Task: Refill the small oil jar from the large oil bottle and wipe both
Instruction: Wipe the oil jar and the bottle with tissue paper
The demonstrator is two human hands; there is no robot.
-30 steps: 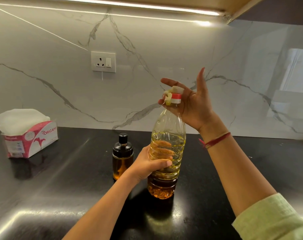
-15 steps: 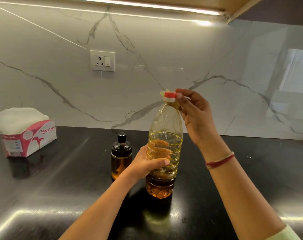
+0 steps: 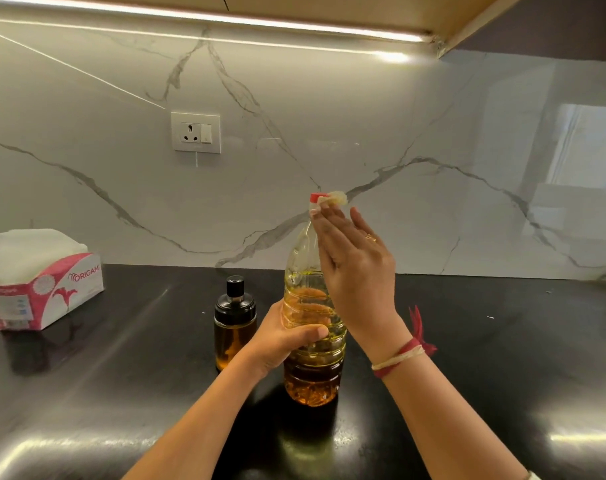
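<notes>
A tall clear plastic oil bottle (image 3: 313, 341) with a red cap (image 3: 315, 198) stands upright on the glossy black bench (image 3: 468, 375), filled with golden oil to a little past its middle. The left hand (image 3: 284, 337) wraps the bottle's ribbed waist — its fingers closed round the plastic, thumb lying across the front. The right hand (image 3: 355, 275) is raised beside the bottle's neck, back of the hand toward the camera; its fingers (image 3: 329, 216) reach the cap, and a small pale crumpled piece (image 3: 336, 198), film or tissue, sits at their tips against the cap. Whether they pinch the cap itself I cannot tell. A red and white thread band (image 3: 400, 358) circles the right wrist.

Just left of the bottle, behind the left hand, stands the small amber glass oil jar (image 3: 234, 336) with a black domed lid — upright, closed, about half full. Well apart at the far left sits a pink and white tissue box (image 3: 48, 296) with white tissues heaped on top. A white wall socket (image 3: 195, 132) is set in the marble backsplash.
</notes>
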